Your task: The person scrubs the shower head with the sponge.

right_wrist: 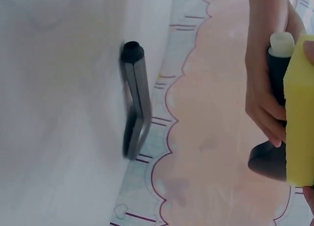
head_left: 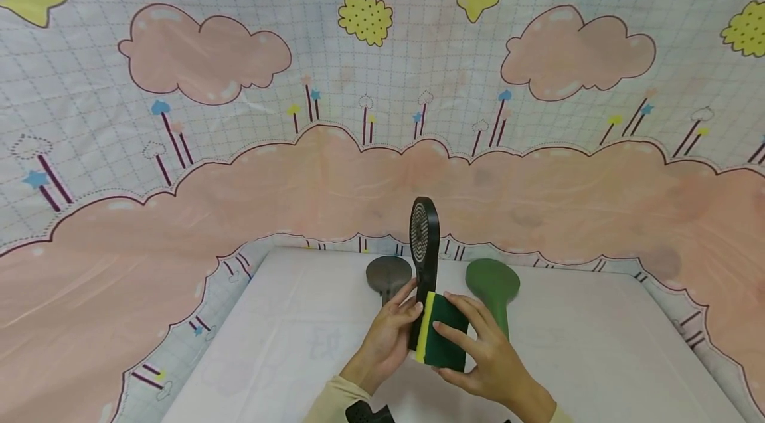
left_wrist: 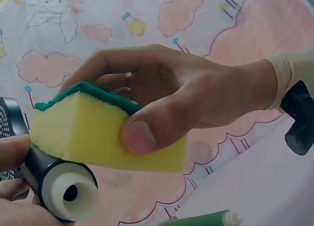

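My left hand point(head_left: 387, 338) grips a black shower head point(head_left: 424, 244) by its handle, its round spray face up and turned leftward. From the other side, my right hand point(head_left: 485, 358) pinches a sponge point(head_left: 449, 337) with a dark green scouring layer and a yellow foam layer. The foam point(left_wrist: 100, 130) faces the handle and lies against it in the head view. The handle's pale threaded end point(left_wrist: 71, 194) points toward the left wrist camera. In the right wrist view, the left fingers point(right_wrist: 272, 120) wrap the handle beside the sponge.
Behind the hands, a dark grey shower head point(head_left: 388, 275) lies on the white table point(head_left: 263, 343) at left. A green shower head point(head_left: 493, 282) lies at right. A cloth printed with clouds and stars point(head_left: 382, 190) hangs behind and around the table.
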Demonstrator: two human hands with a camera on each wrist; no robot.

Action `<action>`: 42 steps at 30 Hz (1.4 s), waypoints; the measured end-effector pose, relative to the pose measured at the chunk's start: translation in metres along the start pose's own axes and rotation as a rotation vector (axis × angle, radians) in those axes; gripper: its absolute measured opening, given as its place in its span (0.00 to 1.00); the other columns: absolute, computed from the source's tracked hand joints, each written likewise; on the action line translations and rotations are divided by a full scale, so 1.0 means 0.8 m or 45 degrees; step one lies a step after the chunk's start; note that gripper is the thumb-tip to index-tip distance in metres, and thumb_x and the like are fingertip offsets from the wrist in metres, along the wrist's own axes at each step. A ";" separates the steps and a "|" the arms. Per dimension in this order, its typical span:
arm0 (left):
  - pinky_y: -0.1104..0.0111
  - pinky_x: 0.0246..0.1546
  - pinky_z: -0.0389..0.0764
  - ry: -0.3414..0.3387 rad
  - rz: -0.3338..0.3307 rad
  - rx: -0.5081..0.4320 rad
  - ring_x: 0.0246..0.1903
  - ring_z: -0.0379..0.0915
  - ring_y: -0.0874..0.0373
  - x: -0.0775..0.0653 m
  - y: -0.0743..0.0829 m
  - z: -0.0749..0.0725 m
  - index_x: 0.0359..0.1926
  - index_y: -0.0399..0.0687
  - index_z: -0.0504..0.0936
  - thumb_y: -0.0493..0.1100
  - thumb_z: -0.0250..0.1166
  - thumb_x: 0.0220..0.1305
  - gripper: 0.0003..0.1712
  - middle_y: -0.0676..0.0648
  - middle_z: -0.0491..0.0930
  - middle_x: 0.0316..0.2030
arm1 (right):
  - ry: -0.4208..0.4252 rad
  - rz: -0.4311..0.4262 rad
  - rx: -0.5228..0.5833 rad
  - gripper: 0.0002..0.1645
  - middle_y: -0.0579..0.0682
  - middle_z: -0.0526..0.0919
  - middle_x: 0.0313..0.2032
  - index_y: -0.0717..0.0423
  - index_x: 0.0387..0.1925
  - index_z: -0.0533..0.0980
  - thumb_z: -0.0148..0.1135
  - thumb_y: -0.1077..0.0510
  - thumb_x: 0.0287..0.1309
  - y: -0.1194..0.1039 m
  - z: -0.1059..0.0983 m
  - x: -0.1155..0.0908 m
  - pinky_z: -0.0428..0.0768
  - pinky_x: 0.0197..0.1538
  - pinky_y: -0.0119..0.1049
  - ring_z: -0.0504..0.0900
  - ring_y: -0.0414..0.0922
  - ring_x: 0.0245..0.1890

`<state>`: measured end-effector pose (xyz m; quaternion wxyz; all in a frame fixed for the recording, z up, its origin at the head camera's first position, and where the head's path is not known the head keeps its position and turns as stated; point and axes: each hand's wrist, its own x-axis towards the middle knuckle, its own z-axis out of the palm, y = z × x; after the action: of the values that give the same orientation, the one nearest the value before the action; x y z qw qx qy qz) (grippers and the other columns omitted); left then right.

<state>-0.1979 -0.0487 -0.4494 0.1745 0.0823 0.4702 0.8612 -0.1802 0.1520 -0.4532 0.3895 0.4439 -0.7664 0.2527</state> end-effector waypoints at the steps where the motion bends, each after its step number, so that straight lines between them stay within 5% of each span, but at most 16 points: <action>1: 0.56 0.72 0.58 -0.002 -0.004 0.018 0.67 0.63 0.53 -0.001 0.000 0.000 0.77 0.52 0.52 0.41 0.55 0.73 0.37 0.39 0.58 0.72 | -0.002 -0.004 -0.004 0.32 0.65 0.72 0.63 0.48 0.55 0.80 0.64 0.33 0.56 0.001 0.000 0.000 0.53 0.75 0.29 0.68 0.54 0.64; 10: 0.61 0.64 0.69 -0.054 -0.067 0.083 0.62 0.68 0.54 -0.009 -0.004 -0.002 0.77 0.50 0.52 0.42 0.56 0.72 0.37 0.39 0.63 0.68 | 0.003 -0.023 -0.050 0.32 0.65 0.72 0.63 0.48 0.55 0.80 0.62 0.33 0.58 0.012 -0.008 0.005 0.53 0.75 0.27 0.68 0.55 0.63; 23: 0.65 0.54 0.76 -0.017 -0.121 0.096 0.54 0.72 0.56 -0.022 -0.004 0.000 0.76 0.47 0.55 0.38 0.56 0.71 0.36 0.41 0.69 0.62 | 0.086 -0.081 -0.179 0.31 0.67 0.74 0.60 0.49 0.52 0.81 0.56 0.33 0.62 0.027 -0.022 0.014 0.54 0.75 0.31 0.70 0.59 0.59; 42: 0.58 0.58 0.78 -0.024 -0.090 0.287 0.55 0.79 0.52 -0.028 -0.001 -0.020 0.74 0.47 0.61 0.38 0.62 0.67 0.37 0.42 0.72 0.56 | 0.200 -0.023 -0.189 0.34 0.70 0.74 0.59 0.55 0.51 0.81 0.59 0.32 0.59 0.042 -0.047 0.026 0.58 0.74 0.31 0.70 0.61 0.60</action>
<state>-0.1815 -0.0691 -0.4583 0.1990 0.0929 0.5650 0.7953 -0.2018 0.1852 -0.4162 0.4824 0.3994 -0.7462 0.2257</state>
